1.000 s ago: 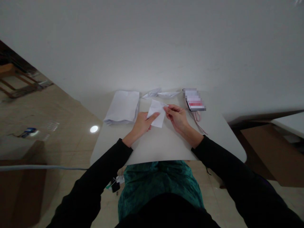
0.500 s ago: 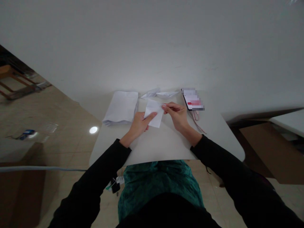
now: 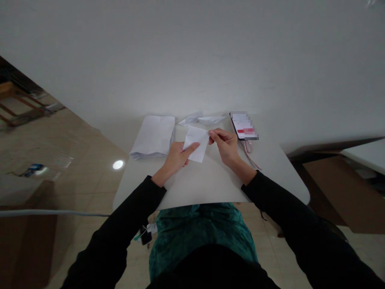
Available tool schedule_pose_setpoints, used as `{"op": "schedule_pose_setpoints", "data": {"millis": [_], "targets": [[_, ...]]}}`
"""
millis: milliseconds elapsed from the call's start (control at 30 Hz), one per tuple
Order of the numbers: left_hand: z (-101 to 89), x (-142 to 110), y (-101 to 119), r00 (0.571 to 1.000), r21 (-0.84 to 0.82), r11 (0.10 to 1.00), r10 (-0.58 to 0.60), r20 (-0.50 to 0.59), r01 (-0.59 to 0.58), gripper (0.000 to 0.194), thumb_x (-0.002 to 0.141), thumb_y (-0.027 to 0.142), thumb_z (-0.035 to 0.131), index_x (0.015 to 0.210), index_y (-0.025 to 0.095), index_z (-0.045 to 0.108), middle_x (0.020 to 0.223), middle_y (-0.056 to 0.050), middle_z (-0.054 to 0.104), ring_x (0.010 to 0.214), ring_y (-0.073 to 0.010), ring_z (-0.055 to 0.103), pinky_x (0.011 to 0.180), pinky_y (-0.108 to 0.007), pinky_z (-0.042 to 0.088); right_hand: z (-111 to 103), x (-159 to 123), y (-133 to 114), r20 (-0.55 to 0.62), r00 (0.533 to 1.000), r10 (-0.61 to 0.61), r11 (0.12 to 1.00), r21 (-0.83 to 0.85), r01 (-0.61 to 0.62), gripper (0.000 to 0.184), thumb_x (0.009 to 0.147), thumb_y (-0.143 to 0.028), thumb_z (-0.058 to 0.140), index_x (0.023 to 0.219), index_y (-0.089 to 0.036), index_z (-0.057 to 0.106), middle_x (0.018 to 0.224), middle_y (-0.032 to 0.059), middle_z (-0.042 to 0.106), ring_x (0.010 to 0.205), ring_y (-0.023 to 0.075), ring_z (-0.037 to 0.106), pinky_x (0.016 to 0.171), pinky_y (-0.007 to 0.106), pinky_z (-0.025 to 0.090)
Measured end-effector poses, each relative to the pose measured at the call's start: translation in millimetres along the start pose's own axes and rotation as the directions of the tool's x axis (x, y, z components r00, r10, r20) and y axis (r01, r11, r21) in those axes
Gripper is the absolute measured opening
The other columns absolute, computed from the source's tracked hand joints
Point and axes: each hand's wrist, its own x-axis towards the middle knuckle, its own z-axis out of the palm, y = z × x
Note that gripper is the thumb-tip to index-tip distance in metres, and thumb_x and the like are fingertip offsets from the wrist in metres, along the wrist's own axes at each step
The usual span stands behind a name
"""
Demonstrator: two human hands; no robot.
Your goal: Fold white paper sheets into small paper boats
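A small folded white paper [image 3: 197, 143] lies on the white table [image 3: 210, 180] in front of me. My left hand [image 3: 177, 156] holds it down, the index finger stretched across its lower part and the other fingers curled. My right hand [image 3: 225, 144] pinches the paper's upper right corner between thumb and fingers. Just behind the paper lie two folded white paper pieces [image 3: 204, 119].
A stack of white sheets [image 3: 154, 135] sits at the table's far left. A phone [image 3: 244, 126] with a pink strap [image 3: 249, 149] lies at the far right. A white wall stands right behind the table. Brown cardboard boxes [image 3: 337, 188] are to the right, and tiled floor to the left.
My right hand has shifted slightly along the paper's top right corner, and the paper's top edge now lies flatter. My left hand has stayed in place.
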Motion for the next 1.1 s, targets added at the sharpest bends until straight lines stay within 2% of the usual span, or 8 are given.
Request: {"op": "schedule_pose_setpoints", "data": {"millis": [100, 233, 367, 533, 667, 767, 967, 1100], "targets": [[-0.3, 0, -1, 1.000, 0.010, 1.000, 0.002, 0.004, -0.002, 0.049, 0.084, 0.052, 0.062, 0.050, 0.020, 0.049, 0.035, 0.002, 0.045, 0.029, -0.0077, 0.038, 0.030, -0.021, 0.026, 1, 1, -3, 0.023, 1.000, -0.003, 1.000, -0.003, 0.003, 0.020, 0.078, -0.043, 0.073, 0.074, -0.023, 0.073, 0.066, -0.0010, 0.062, 0.059, 0.0115, 0.055, 0.061, 0.029, 0.048], [-0.2, 1, -3, 1.000, 0.012, 1.000, 0.009, 0.002, -0.009, 0.051, 0.084, 0.053, 0.063, 0.048, 0.020, 0.048, 0.034, 0.003, 0.044, 0.030, -0.0074, 0.037, 0.031, -0.022, 0.024, 1, 2, -2, 0.068, 0.996, 0.053, 0.999, -0.013, -0.052, 0.023, 0.071, -0.045, 0.078, 0.074, -0.023, 0.073, 0.068, -0.0004, 0.066, 0.060, 0.0123, 0.057, 0.060, 0.029, 0.050], [1.7, 3, -6, 0.998, -0.024, 0.999, 0.024, -0.050, -0.025, 0.045, 0.082, 0.053, 0.065, 0.055, 0.018, 0.054, 0.039, 0.004, 0.046, 0.032, -0.0068, 0.038, 0.033, -0.021, 0.026, -2, 5, 1, -0.014, 0.998, 0.061, 0.998, -0.023, -0.061, 0.027, 0.068, -0.047, 0.081, 0.069, -0.022, 0.071, 0.061, -0.0012, 0.064, 0.054, 0.0119, 0.054, 0.055, 0.028, 0.048], [9.9, 8, -14, 0.991, -0.205, 0.977, 0.030, -0.133, -0.057, 0.033, 0.076, 0.047, 0.072, 0.078, 0.014, 0.066, 0.051, 0.003, 0.056, 0.038, -0.0055, 0.044, 0.037, -0.018, 0.032, -3, 6, 4, -0.143, 0.988, 0.062, 0.995, 0.086, -0.050, 0.028, 0.069, -0.047, 0.080, 0.069, -0.021, 0.069, 0.059, -0.0016, 0.064, 0.056, 0.0123, 0.058, 0.063, 0.030, 0.052], [17.8, 10, -19, 0.984, -0.270, 0.954, 0.086, -0.158, -0.127, 0.035, 0.074, 0.044, 0.074, 0.091, 0.014, 0.069, 0.071, -0.003, 0.067, 0.054, -0.0089, 0.056, 0.039, -0.016, 0.038, 6, -2, 2, -0.125, 0.983, 0.131, 0.977, 0.184, -0.107, 0.032, 0.067, -0.049, 0.081, 0.073, -0.021, 0.067, 0.066, 0.0006, 0.071, 0.064, 0.0158, 0.067, 0.070, 0.033, 0.056], [20.3, 9, -18, 0.986, -0.284, 0.952, 0.076, -0.145, -0.115, 0.037, 0.076, 0.046, 0.072, 0.092, 0.012, 0.070, 0.088, -0.010, 0.073, 0.062, -0.0121, 0.063, 0.039, -0.017, 0.042, 14, -9, 1, -0.069, 0.983, 0.171, 0.967, 0.203, -0.154, 0.034, 0.065, -0.047, 0.083, 0.075, -0.019, 0.067, 0.068, 0.0019, 0.072, 0.066, 0.0175, 0.070, 0.070, 0.035, 0.058], [17.8, 6, -14, 0.976, -0.274, 0.958, 0.027, -0.215, -0.087, 0.035, 0.077, 0.045, 0.072, 0.080, 0.010, 0.070, 0.077, -0.011, 0.074, 0.053, -0.0118, 0.062, 0.038, -0.019, 0.042, 21, -20, 2, 0.046, 0.984, 0.171, 0.977, 0.124, -0.176, 0.032, 0.064, -0.043, 0.083, 0.078, -0.019, 0.068, 0.063, -0.0006, 0.070, 0.056, 0.0149, 0.065, 0.056, 0.030, 0.054], [15.6, 7, -13, 0.984, -0.277, 0.956, 0.049, -0.173, -0.096, 0.037, 0.078, 0.045, 0.072, 0.074, 0.009, 0.068, 0.069, -0.010, 0.072, 0.047, -0.0112, 0.061, 0.038, -0.020, 0.043, 18, -15, 2, -0.024, 0.988, 0.150, 0.982, 0.119, -0.146, 0.030, 0.064, -0.040, 0.083, 0.079, -0.019, 0.068, 0.059, -0.0027, 0.067, 0.049, 0.0123, 0.060, 0.049, 0.027, 0.047]]}}
